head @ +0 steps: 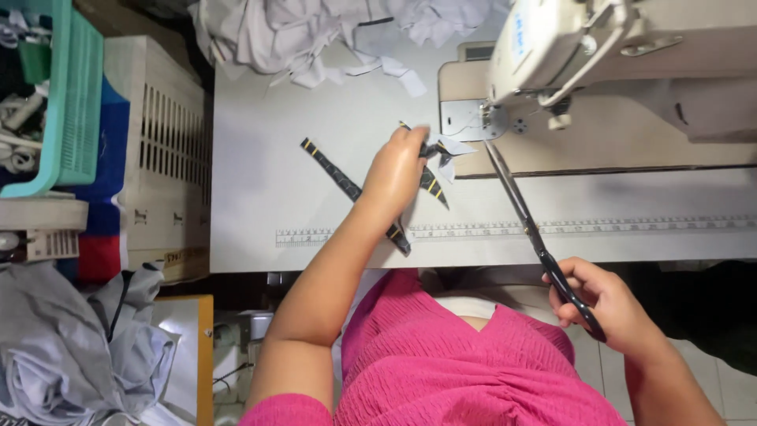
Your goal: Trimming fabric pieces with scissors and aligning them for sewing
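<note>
Black-handled scissors [527,213] sit clamped in the right hand [607,304], fingers through the loops, blades nearly shut and angled up toward the sewing machine [568,47], tips close to its needle plate [464,118]. Just left of that plate, the left hand [398,170] pinches a dark strip with yellow marks [347,183], holding its end taut and raised, likely so the blades can reach it. Pale fabric scraps [331,35] are heaped farther left of the machine, beyond the table's printed ruler [631,226]

Scissors [524,209]: dark metal blades, glossy. Strap [339,177]: black woven cloth. Table [252,158]: smooth matt white.
</note>
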